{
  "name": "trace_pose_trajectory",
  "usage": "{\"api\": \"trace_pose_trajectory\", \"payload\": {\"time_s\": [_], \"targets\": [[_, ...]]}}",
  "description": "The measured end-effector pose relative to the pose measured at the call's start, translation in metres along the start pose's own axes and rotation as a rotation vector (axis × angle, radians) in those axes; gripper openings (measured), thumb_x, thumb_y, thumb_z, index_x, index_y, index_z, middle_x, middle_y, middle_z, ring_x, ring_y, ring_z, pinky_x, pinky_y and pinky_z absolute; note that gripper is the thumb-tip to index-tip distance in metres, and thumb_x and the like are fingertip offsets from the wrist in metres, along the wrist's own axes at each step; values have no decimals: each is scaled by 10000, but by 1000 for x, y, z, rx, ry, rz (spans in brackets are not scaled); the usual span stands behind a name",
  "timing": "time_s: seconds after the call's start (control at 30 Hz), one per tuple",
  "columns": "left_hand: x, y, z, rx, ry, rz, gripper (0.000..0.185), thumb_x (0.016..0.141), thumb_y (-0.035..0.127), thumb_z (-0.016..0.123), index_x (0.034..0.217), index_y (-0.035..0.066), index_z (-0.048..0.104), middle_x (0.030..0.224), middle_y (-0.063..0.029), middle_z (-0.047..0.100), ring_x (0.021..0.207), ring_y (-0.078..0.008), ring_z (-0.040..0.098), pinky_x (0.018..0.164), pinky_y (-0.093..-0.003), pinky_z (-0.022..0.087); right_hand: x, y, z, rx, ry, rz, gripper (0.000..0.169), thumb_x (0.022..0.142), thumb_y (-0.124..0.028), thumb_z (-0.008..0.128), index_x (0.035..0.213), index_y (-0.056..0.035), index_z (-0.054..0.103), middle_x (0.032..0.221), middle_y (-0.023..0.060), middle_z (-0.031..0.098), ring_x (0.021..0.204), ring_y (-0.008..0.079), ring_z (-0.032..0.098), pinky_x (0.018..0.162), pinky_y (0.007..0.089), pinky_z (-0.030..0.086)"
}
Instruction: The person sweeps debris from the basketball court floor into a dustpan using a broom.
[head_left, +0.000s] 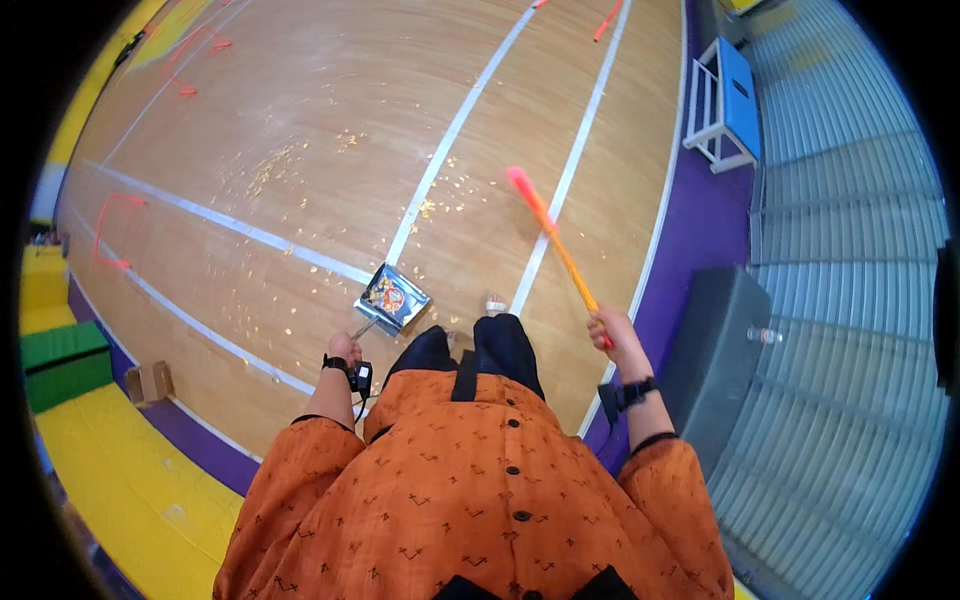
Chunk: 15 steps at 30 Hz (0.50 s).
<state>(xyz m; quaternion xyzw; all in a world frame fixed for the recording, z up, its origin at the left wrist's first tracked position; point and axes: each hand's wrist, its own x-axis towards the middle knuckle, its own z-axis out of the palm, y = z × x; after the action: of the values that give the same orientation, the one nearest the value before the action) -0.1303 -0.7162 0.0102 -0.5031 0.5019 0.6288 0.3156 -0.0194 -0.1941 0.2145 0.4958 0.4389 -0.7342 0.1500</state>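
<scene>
My left hand (345, 349) is closed around the thin handle of a shiny metal dustpan (416, 301), which is low before my legs, near where white floor lines meet. Yellowish flakes and a red-and-white piece (391, 298) lie in its pan. Out to the right, my right hand (612, 330) grips the lower end of a long stick (571, 266), yellow-orange with a pinkish-red far end; what kind of tool it is I cannot tell. That far end points forward and left. Scattered flakes (426, 208) lie on the wooden floor ahead of the dustpan, with a denser patch (270, 169) further left.
Red bent strips (96, 231) rest on the floor at left. Along the right wall stand a blue-topped bench (739, 97) and a grey padded block (712, 337) with a plastic bottle (763, 335). Yellow padding (127, 457), a green block (67, 365) and a cardboard box (154, 381) edge the left.
</scene>
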Motion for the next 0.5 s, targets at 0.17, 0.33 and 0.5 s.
{"api": "trace_pose_trajectory", "payload": {"time_s": [0.17,0.33,0.5], "targets": [[-26,-9,20,-116,56,7,180,784,160,339,615,99,352,475,5,301,356,-112,260,320,-252,226,107,-51,35,-423,124,-232,77,723,-32,425,797,-18,441,518,50,433,352,154,425,302,278,330],[-50,-30,45,-237,147,-1,187,789,169,341,617,99,359,473,6,306,355,-113,262,319,-253,231,141,-51,59,-867,106,-373,210,708,-33,417,904,32,453,578,145,523,401,232,517,355,335,406],[-37,-47,77,-294,179,1,195,794,177,342,618,98,367,471,7,312,354,-114,264,319,-253,235,95,-22,53,-1168,-223,-255,266,727,-53,416,971,46,454,582,138,528,441,222,540,369,330,424]]}}
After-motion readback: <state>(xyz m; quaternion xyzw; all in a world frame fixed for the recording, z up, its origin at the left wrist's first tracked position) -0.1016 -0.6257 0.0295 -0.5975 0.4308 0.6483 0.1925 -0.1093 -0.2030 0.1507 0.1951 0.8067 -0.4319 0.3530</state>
